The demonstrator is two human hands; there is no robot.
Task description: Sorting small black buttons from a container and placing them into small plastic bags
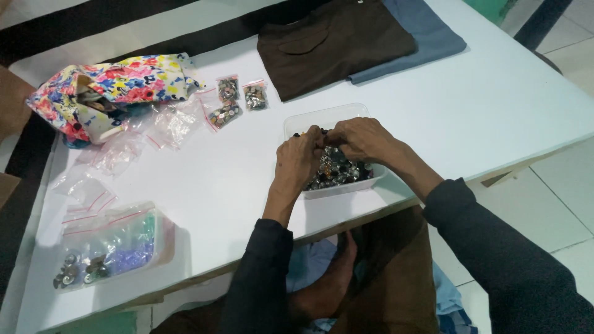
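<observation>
Nearest the camera: dark sleeves run up from the lower edge, and a bare foot [331,281] rests below the surface edge on blue and brown cloth.
Left hand [298,159]: curled over the near left part of the clear tub [297,122], fingers bent and pinched close; what they pinch is too small to tell.
Right hand [365,139]: over the middle of the tub, fingertips drawn together and meeting those of the left hand; any piece between them is hidden.
Buttons [340,170]: a heap of dark and silvery pieces fills the tub, just under both hands.
Tub place: near the front edge of the white surface [507,111], right of centre.
Small bags [238,99]: three filled clear bags lie beyond the tub to the left, near each other.
Empty bags [133,145]: loose clear bags with red strips are scattered left of them.
Floral pouch [117,86]: at the far left, open, cloth showing inside.
Near-left box [111,244]: clear, holding bags, metal pieces and bluish bits.
Folded cloth: a brown piece [334,43] lies at the far edge, overlapping a blue piece [433,34].
</observation>
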